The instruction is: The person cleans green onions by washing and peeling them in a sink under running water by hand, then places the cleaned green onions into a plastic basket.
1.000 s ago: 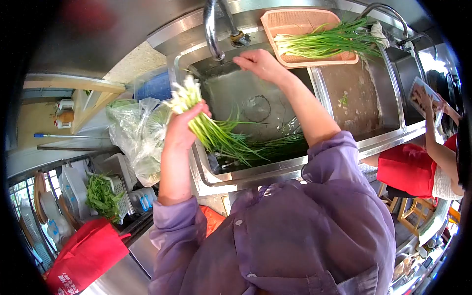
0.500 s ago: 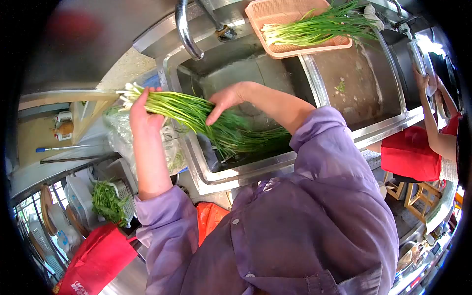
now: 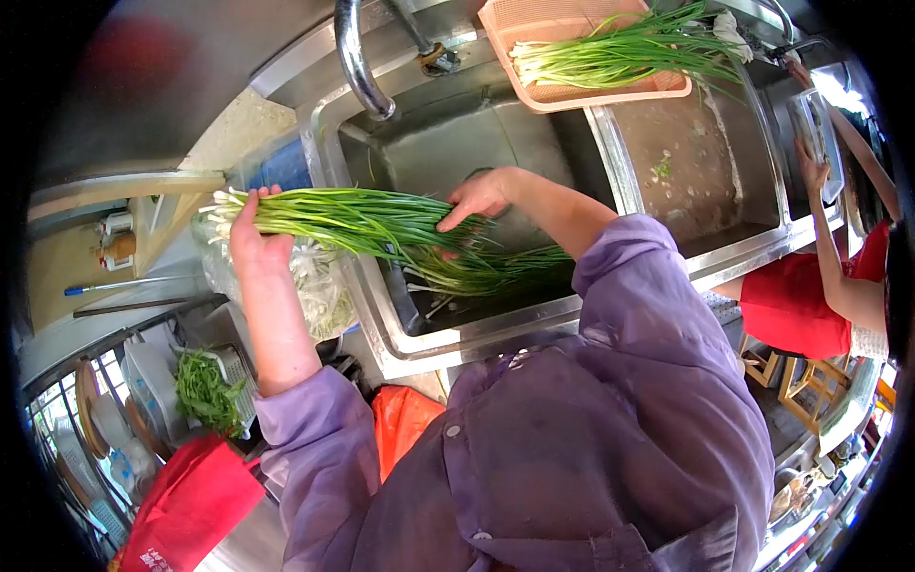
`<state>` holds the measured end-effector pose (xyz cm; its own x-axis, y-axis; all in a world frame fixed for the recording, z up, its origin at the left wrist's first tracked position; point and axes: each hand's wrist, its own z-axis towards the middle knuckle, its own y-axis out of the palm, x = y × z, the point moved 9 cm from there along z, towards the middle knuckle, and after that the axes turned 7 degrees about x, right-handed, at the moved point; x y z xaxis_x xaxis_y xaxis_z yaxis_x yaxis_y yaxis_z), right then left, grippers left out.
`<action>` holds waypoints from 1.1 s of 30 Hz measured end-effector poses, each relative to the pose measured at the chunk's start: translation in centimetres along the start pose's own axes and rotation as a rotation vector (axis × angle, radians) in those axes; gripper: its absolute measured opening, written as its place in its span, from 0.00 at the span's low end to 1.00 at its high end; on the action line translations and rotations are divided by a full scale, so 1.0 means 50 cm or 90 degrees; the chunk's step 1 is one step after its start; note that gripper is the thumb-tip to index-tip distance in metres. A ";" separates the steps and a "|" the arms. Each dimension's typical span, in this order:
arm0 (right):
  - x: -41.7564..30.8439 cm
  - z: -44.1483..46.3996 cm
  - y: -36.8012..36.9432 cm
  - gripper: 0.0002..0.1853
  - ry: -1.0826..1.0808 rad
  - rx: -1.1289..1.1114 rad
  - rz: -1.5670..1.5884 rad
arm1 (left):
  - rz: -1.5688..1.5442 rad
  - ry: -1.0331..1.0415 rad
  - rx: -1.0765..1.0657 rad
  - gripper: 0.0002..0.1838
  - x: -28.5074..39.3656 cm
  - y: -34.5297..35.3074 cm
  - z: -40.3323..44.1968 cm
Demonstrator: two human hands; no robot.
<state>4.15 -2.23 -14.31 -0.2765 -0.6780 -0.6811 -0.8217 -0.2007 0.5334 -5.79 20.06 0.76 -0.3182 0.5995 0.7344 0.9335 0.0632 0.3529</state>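
A bunch of scallions [image 3: 348, 212] stretches over the left edge of the sink, white roots to the left and green tops to the right. My left hand [image 3: 259, 238] is closed around it near the white ends. Farther along, my right hand [image 3: 479, 198] wraps the green tops, its fingers partly hidden by the leaves. Beneath them, more scallions [image 3: 496, 275] lie in the near part of the left sink basin [image 3: 467, 129].
A pink plastic basket [image 3: 591, 98] of scallions sits across the basins at the back. The faucet [image 3: 360, 67] arches over the left basin. A plastic bag [image 3: 319, 286] rests left of the sink. At far right, a person in a red apron [image 3: 796, 303] holds a clear container [image 3: 815, 133].
My left hand has moved left with the white ends, and the bunch now lies more level. My right hand has slid right along the green tops.
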 end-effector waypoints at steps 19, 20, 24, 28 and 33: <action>0.053 -0.068 -0.148 0.09 -0.233 0.812 -0.491 | -0.013 0.049 0.094 0.05 -0.001 -0.123 0.009; 0.052 -0.037 -0.132 0.10 -0.249 0.764 -0.436 | -0.012 0.051 0.093 0.05 0.001 -0.123 0.009; 0.061 0.046 -0.102 0.11 -0.271 0.585 -0.455 | -0.026 0.045 0.072 0.05 0.007 -0.116 0.001; 0.052 0.023 -0.080 0.13 -0.262 0.534 -0.404 | -0.027 0.059 0.112 0.06 0.017 -0.132 -0.003; 0.043 0.022 -0.049 0.13 -0.322 0.489 -0.376 | -0.031 0.057 0.107 0.06 0.016 -0.135 -0.007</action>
<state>5.01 -2.45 -17.64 0.2348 -0.2161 -0.9477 -0.9353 0.2154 -0.2808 -12.37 19.85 -0.83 -0.3694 0.5199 0.7702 0.9290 0.2270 0.2923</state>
